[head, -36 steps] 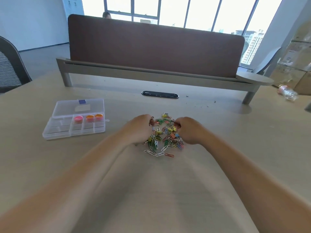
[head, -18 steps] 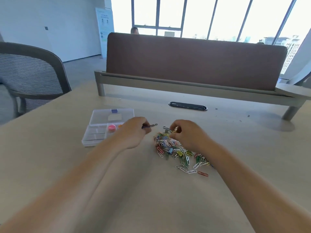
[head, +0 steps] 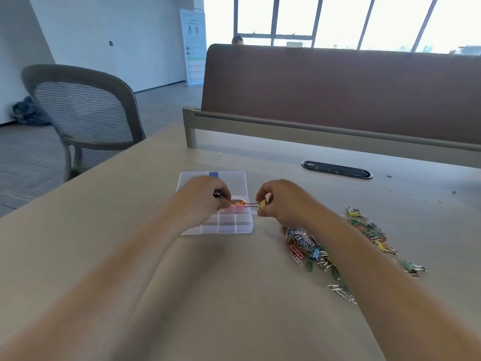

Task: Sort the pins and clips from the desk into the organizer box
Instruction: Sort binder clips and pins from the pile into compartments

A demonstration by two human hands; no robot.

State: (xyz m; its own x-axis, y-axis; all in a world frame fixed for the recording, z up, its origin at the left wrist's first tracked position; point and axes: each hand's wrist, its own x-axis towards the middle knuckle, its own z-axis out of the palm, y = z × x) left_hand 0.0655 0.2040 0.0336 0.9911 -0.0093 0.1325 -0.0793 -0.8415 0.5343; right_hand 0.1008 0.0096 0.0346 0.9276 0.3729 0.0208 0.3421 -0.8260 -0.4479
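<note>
**As Two Hands Pinched Clips Over the Box, Fine Detail Was Lost**

While both hands hovered above the organizer box (head: 226, 224), each held something small. The left hand (head: 200, 199), fingers curled, pinched a dark clip (head: 217, 195) whose wire end pointed right. The right hand (head: 283, 201), fingers also curled, pinched a yellow binder clip (head: 263, 203) with its wire handle pointing left. Between them sat an orange blur (head: 240, 201). Whether it belonged to either clip or lay in the box beneath could not be told, nor whether the two clips touched.

The clear box lay open on the desk (head: 117, 243), its lid (head: 235, 181) flat behind it. The left hand and wrist covered the box's left part, hiding those compartments. A pinkish smear (head: 234, 209) showed in a row on the right, too soft to name.

The pile of clips (head: 309, 246) lay on the desk to the right of the box, apart from it. The right forearm crossed over its middle and hid part of it, and the clips beyond the arm were smeared.

A mesh-backed chair (head: 86, 110) stood at the desk's left corner. The brown divider panel (head: 338, 92) behind the desk was cut off at the frame's right edge, with an oval cable port (head: 337, 169) before it.
</note>
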